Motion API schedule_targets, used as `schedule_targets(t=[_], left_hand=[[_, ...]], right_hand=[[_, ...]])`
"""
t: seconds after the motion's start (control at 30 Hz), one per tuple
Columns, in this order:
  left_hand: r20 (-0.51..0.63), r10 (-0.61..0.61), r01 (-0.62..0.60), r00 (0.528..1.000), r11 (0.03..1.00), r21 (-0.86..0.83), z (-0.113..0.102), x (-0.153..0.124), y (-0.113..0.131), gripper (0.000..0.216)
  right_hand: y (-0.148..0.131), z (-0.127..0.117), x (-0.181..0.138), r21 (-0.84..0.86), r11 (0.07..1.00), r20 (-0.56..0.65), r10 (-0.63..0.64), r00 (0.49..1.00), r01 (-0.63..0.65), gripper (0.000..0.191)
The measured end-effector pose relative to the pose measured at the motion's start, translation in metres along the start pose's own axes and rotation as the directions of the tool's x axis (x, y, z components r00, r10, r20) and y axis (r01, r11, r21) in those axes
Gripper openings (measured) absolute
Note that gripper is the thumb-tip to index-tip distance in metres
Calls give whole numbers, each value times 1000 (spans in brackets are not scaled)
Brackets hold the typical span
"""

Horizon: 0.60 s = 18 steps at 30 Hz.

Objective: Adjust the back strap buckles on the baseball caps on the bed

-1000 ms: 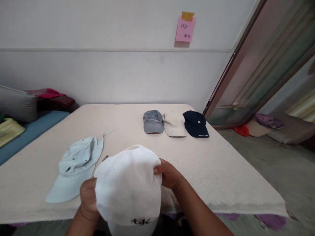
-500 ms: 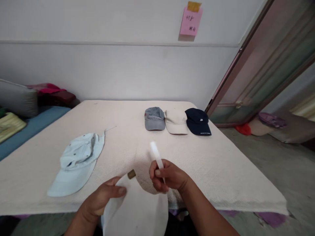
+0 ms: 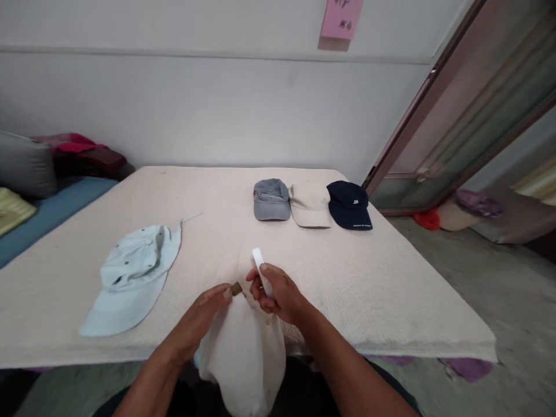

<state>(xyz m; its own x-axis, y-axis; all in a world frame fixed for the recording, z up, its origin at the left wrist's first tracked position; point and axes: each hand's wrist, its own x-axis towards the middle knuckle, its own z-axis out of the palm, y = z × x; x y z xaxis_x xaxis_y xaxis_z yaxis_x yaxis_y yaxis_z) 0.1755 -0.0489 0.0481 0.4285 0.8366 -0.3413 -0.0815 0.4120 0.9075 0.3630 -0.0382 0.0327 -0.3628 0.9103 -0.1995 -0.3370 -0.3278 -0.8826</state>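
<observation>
A white cap (image 3: 243, 353) hangs over the near edge of the table, held by both my hands at its back. My left hand (image 3: 206, 315) pinches the cap's small brass buckle (image 3: 236, 288). My right hand (image 3: 275, 292) is closed on the cap's white adjuster strap (image 3: 260, 271), whose free end sticks up above my fingers. A pale blue cap (image 3: 130, 272) with a long brim lies flat on the table to the left of my hands.
A grey cap (image 3: 270, 200), a beige cap (image 3: 309, 206) and a navy cap (image 3: 350, 205) lie in a row at the far side of the cream-covered table (image 3: 391, 289). Cushions and folded cloth sit at left; a sliding door frame stands at right.
The white cap, held up crown-first a second ago, now hangs lower with its back toward me. My hands have shifted to the buckle and strap and drawn close together.
</observation>
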Motion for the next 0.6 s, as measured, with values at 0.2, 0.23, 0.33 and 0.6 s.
schedule_targets(t=[0.2,0.23,0.33,0.6], left_hand=[[-102,-80,78,992,997,-29,-4,-1,-6,18],[-103,-80,76,991,996,-42,-5,-1,-7,18],[-40,-73,70,996,994,-79,-4,-1,-8,13],[94,-117,130,989,980,-154,-6,-4,-9,20]], right_hand=[[-9,-12,-3,-218,975,-41,-59,997,49,23],[-11,-13,-3,-226,972,-58,-73,996,58,22],[-14,-13,-5,-195,976,-24,-106,994,99,26],[-10,-11,-4,-115,989,48,-92,995,97,26]])
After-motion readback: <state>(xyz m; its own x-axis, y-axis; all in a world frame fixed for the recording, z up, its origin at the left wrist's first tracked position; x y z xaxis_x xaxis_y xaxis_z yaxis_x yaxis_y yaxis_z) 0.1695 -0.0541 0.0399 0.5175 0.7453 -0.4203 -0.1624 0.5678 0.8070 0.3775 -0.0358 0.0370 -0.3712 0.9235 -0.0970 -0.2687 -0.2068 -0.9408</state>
